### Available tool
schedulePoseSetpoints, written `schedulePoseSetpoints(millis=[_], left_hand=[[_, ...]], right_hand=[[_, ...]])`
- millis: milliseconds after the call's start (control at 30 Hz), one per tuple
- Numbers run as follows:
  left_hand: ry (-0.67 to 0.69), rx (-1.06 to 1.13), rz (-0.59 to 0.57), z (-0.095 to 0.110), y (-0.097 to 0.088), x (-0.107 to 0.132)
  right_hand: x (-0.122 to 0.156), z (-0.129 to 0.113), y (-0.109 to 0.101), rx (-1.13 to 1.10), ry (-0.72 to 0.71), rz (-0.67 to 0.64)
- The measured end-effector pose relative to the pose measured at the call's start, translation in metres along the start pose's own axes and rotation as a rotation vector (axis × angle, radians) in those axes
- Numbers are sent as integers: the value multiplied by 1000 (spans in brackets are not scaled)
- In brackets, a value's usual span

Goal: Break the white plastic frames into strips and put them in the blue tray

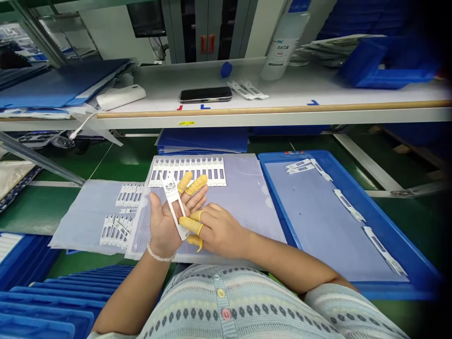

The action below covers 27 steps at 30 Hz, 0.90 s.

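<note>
My left hand [165, 221] is palm up with its fingers stretched out, yellow finger cots on two of them. Across that palm lies a long white plastic frame [173, 197] with a slot and a round feature near its top; whether it rests on the skin all along, I cannot tell. My right hand [215, 228], also wearing yellow finger cots, is closed on the lower end of this frame. Behind the hands, a row of similar white frames [215, 172] stands side by side on a pale ribbed board [243, 188].
Left of the board, more white frames [115, 230] lie on a pale sheet [77, 216]. A blue tray [293, 230] at right holds several frames along its edges. The shelf [158, 80] ahead carries a phone [205, 94], a bottle [282, 47] and a blue bin [388, 63]. Blue trays [52, 301] are stacked lower left.
</note>
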<state>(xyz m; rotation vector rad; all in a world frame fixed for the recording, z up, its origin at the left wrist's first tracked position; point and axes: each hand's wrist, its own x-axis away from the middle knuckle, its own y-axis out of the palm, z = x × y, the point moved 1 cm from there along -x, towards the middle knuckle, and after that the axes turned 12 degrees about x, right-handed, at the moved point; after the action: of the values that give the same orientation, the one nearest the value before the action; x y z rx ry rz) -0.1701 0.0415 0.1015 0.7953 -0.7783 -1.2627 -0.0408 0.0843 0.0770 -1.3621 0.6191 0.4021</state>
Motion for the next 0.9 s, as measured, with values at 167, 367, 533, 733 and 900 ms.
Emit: schedulePoseSetpoints(millis=[167,367,533,733,900], left_hand=[[100,-164,139,-19,-24,-11],[-35,-522,267,-39,-61,-15],[-158,-600,280,-59,-75,-12],[-217,-693,262,-68,-80,-12],[-235,-779,261,-69,-71,-13]], right_hand=[[15,45,26,-50,217,-279],[53,153,50,35,776,-632],[70,177,58,28,744,-720],[64,183,60,-15,674,-748],[59,188,59,-47,632,-719]])
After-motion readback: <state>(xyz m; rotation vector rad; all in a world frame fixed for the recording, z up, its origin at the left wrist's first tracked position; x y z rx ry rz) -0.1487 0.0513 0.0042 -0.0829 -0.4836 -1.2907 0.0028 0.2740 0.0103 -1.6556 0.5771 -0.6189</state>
